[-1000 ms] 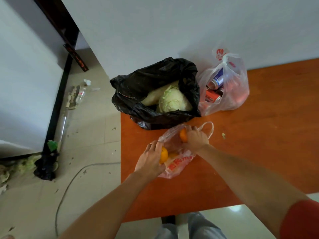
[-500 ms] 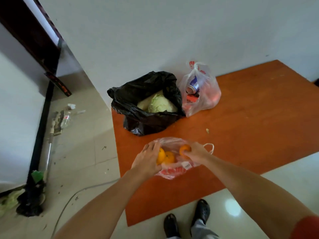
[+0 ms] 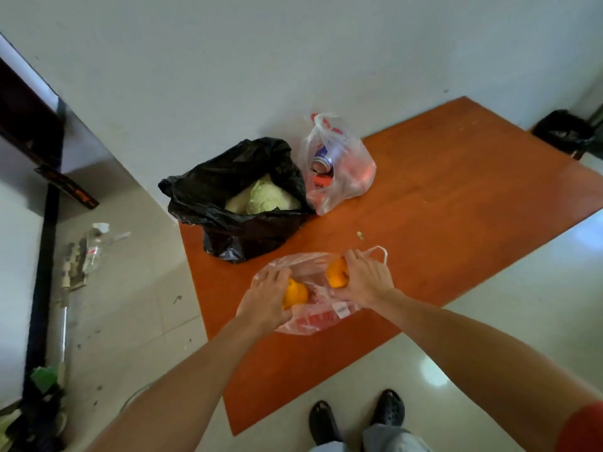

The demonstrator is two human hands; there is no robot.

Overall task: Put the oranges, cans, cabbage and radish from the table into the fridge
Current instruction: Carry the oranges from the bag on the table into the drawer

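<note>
Left hand (image 3: 266, 296) now clamped on orange (image 3: 294, 294), right hand (image 3: 365, 277) on second orange (image 3: 337, 272), both lifted out of bag (image 3: 313, 316), frame middle. Fridge trip next.

Radish (image 3: 237, 202) mostly hidden by cabbage (image 3: 269, 199); cans (image 3: 323, 163) blurred inside bag.

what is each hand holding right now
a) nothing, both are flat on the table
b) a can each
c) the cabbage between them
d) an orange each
d: the left hand grips one orange and the right hand grips another orange, both over the clear bag at the near edge of the table.
</note>
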